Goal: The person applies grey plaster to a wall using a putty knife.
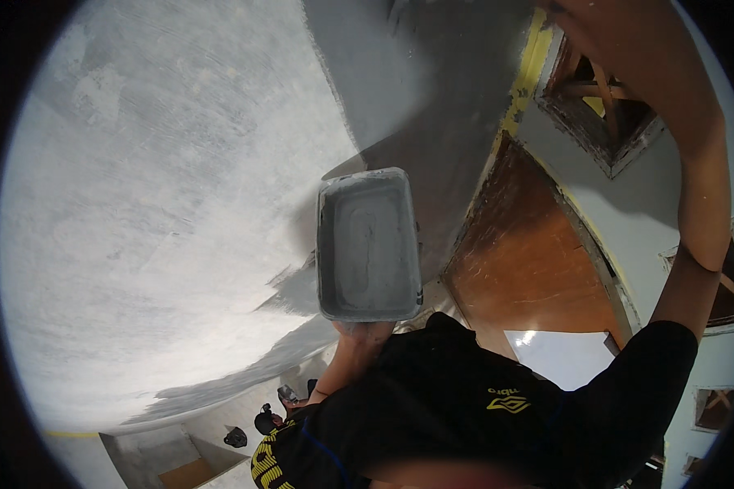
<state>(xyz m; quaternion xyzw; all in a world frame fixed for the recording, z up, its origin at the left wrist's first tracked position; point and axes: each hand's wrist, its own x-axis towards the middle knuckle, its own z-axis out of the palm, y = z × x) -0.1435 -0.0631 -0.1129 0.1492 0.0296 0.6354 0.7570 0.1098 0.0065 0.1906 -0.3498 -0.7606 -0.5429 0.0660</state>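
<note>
A rectangular grey plastic tub (369,312), its inside coated with a thin grey layer, is held out in front of me. My left hand (364,330) grips it at the near end from underneath, with most of the fingers hidden by the tub. Raised high, my right arm bends over at the right, and my right hand (583,18) reaches the top edge of the view. Its fingers are cut off or dark there, so whatever they hold does not show. Behind the tub rises a wall (171,187), pale and streaky at left, with smooth darker grey coating (432,81) further right.
A reddish-brown wooden panel (538,253) stands at right, beside yellow-edged trim (527,77). Diamond-shaped wooden-framed openings (602,98) pierce the pale wall there. Far below at lower left, another person (267,420) is beside a dark bag-like object (236,438).
</note>
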